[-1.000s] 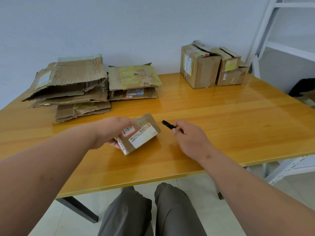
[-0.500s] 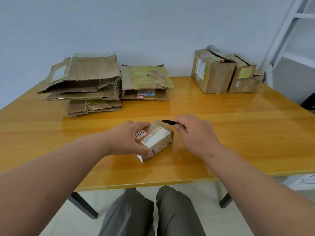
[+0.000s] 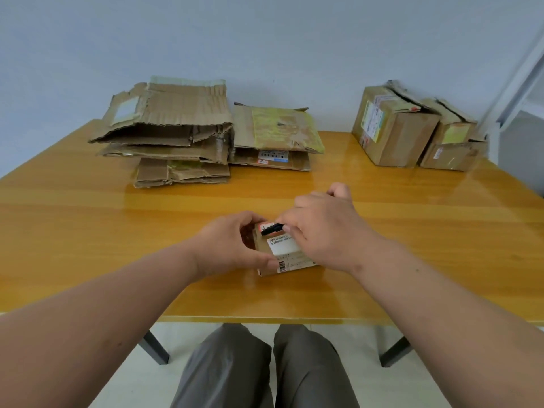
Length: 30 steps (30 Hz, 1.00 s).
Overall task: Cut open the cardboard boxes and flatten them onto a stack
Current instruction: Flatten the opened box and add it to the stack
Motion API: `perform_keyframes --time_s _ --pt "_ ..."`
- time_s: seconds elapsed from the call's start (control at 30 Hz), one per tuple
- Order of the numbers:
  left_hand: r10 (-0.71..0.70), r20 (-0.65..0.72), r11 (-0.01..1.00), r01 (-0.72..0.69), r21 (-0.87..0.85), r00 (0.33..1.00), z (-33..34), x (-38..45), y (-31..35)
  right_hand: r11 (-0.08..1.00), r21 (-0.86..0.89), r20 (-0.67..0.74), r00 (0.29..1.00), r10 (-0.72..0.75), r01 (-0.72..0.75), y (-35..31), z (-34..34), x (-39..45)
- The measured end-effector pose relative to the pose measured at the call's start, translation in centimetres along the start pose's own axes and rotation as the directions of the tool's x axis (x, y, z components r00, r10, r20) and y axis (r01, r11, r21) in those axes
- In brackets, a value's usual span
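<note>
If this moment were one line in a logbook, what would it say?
left hand steadies small box | right hand holds black cutter over its top | flattened stack behind | table

bare table (image 3: 412, 231) around the hands; flattened cardboard (image 3: 176, 134) far-left, boxes (image 3: 394, 128) far-right

Glossy orange wood table (image 3: 412, 231), dark legs below. Far left: stack of flattened cardboard (image 3: 167, 136), w/ a second flat pile (image 3: 276, 136) just beside it on the right. Far right corner: two taped boxes (image 3: 412, 128) touching each other. Near edge, centre: small labelled box (image 3: 287, 254) sitting on the top.
</note>
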<state>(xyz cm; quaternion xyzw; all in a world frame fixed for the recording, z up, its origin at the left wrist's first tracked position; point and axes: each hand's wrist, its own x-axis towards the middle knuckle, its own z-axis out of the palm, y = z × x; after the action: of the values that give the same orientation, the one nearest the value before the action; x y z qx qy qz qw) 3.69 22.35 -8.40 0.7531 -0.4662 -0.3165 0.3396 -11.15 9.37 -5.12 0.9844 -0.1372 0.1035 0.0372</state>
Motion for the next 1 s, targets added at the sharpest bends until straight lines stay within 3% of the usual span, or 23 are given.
perform_keyframes --time_s 1.0 --pt "-0.012 -0.017 0.999 0.012 0.033 1.0 0.1 0.2 0.4 0.98 -0.159 0.051 0.992 -0.113 0.12 0.3 -0.7 0.5"
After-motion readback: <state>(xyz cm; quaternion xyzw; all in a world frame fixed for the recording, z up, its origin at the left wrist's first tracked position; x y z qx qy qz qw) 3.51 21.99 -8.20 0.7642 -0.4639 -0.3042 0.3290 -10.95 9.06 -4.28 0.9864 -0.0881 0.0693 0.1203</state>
